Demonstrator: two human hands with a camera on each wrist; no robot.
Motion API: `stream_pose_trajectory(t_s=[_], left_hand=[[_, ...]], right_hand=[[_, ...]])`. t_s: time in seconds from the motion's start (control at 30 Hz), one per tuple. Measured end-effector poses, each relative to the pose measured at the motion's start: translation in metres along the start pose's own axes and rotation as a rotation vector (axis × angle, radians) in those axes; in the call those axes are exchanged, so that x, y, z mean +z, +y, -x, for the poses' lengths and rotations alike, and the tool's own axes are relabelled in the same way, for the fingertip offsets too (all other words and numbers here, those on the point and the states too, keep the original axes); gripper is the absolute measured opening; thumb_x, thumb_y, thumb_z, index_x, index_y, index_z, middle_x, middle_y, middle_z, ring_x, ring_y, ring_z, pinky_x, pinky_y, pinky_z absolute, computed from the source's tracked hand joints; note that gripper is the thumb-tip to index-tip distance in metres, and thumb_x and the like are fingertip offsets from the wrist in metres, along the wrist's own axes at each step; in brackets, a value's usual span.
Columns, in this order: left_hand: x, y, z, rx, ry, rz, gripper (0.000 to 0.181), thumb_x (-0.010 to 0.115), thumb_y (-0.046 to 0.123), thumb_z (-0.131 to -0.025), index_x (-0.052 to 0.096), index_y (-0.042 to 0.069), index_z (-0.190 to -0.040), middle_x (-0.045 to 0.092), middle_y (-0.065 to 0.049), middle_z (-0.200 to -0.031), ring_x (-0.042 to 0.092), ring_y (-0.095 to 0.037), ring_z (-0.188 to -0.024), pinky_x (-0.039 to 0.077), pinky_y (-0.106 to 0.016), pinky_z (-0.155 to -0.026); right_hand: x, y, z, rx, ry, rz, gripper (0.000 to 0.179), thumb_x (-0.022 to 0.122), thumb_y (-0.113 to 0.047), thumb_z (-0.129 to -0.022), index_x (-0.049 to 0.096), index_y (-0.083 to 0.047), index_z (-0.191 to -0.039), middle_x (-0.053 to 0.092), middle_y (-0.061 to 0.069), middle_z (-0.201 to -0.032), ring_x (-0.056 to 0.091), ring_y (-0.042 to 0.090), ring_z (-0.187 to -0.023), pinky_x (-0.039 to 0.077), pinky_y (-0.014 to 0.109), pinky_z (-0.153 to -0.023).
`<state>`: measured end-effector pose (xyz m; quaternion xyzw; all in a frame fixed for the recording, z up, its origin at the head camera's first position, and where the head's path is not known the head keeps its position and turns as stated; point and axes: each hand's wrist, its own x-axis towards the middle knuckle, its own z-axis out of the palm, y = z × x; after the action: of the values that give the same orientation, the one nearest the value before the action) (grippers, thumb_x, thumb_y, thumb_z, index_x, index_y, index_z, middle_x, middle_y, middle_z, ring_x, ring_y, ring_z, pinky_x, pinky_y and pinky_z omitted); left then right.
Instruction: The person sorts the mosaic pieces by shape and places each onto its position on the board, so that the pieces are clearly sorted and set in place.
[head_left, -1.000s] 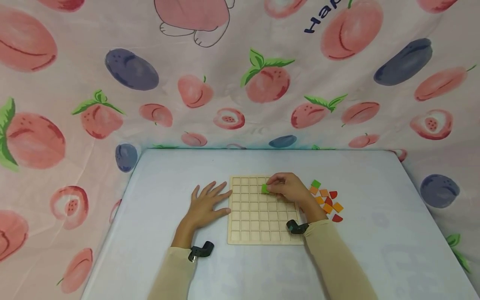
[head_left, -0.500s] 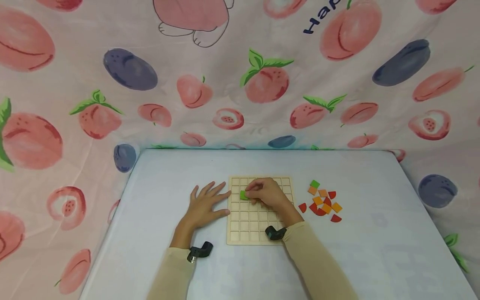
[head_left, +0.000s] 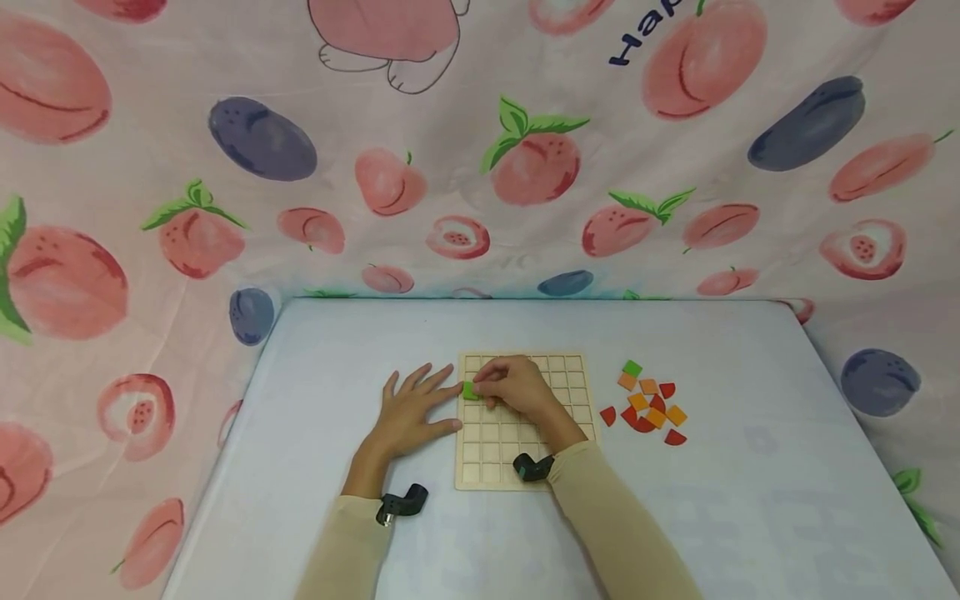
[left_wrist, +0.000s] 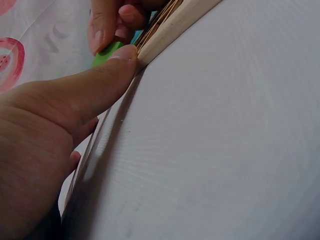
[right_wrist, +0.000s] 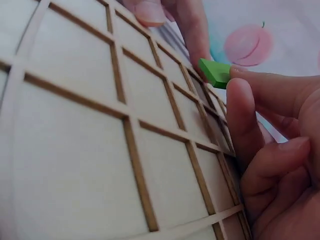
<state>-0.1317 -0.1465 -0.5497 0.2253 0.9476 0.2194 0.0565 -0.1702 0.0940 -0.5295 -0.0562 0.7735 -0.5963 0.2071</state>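
Note:
A pale wooden grid board (head_left: 510,450) of square cells lies on the white table. My right hand (head_left: 517,387) pinches a small green square tile (head_left: 469,391) between thumb and finger, over the board's left column in the upper part. In the right wrist view the green tile (right_wrist: 215,73) is tilted, close above the grid ridges. My left hand (head_left: 408,414) lies with fingers spread left of the board, its thumb and fingertips at the board's left edge. The left thumb (left_wrist: 122,62) shows at the board's edge in the left wrist view, with the tile just behind it.
Right of the board lies a loose group of pieces: a green square tile (head_left: 632,367), several orange square tiles (head_left: 637,402) and several red quarter-round pieces (head_left: 675,437). A fruit-print cloth (head_left: 457,167) hangs behind the table.
My right hand has carried the green tile leftward across the board, from its upper right part to the left column. The left hand has stayed in place.

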Motion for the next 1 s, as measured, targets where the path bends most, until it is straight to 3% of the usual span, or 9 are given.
stream_pose_trajectory(t_s=[0.43, 0.73, 1.0], left_hand=[[0.0015, -0.0009, 0.0001, 0.000, -0.003, -0.015, 0.066, 0.060, 0.065, -0.093, 0.049, 0.038, -0.152, 0.029, 0.010, -0.168, 0.017, -0.028, -0.159, 0.000, -0.070, -0.121], [0.0012, -0.0006, -0.0006, -0.009, -0.014, -0.015, 0.066, 0.060, 0.065, -0.093, 0.048, 0.038, -0.152, 0.028, 0.011, -0.168, 0.016, -0.027, -0.159, -0.001, -0.069, -0.121], [0.0013, -0.0006, -0.0008, -0.013, -0.015, -0.021, 0.066, 0.060, 0.066, -0.093, 0.047, 0.039, -0.152, 0.028, 0.012, -0.168, 0.017, -0.027, -0.159, 0.000, -0.069, -0.121]], right_hand=[[0.0026, 0.0063, -0.0010, -0.045, 0.016, 0.181, 0.007, 0.080, -0.023, -0.089, 0.078, -0.017, -0.091, 0.073, -0.001, -0.077, 0.064, 0.016, -0.054, 0.052, 0.030, -0.057], [0.0002, 0.0062, -0.0016, -0.059, 0.017, 0.204, 0.004, 0.080, -0.020, -0.089, 0.078, -0.017, -0.091, 0.073, 0.000, -0.079, 0.057, 0.015, -0.046, 0.049, 0.029, -0.047], [0.0011, 0.0082, -0.0040, -0.071, 0.002, 0.241, 0.006, 0.079, -0.023, -0.090, 0.078, -0.018, -0.091, 0.070, -0.001, -0.075, 0.056, 0.014, -0.044, 0.047, 0.028, -0.046]])
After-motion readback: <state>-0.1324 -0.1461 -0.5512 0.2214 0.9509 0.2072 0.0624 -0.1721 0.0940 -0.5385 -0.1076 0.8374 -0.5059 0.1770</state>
